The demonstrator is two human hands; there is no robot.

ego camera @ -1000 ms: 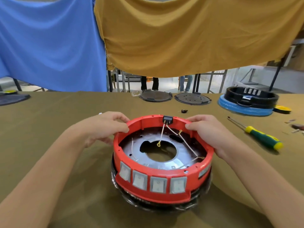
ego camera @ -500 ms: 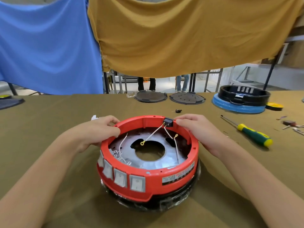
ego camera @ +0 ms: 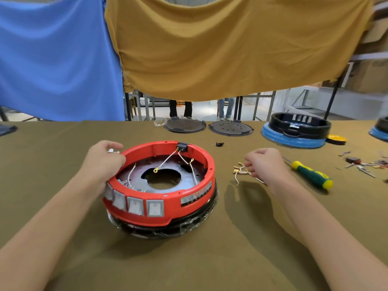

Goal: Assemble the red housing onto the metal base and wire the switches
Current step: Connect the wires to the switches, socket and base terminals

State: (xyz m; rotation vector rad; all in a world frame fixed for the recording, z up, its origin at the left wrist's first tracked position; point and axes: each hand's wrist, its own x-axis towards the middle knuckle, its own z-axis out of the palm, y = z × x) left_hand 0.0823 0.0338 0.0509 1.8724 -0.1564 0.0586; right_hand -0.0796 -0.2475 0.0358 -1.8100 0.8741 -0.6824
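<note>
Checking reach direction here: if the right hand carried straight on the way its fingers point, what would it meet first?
The right hand points left, fingers at the loose wires. Those come first, if not already touched; beyond them lies the red housing.

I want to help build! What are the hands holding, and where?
The left hand grips the red housing by its left rim. The right hand pinches the bundle of white wires near their brass terminals.

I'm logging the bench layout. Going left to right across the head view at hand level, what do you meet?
left hand → red housing → bundle of wires with brass terminals → right hand → green-and-yellow screwdriver
</note>
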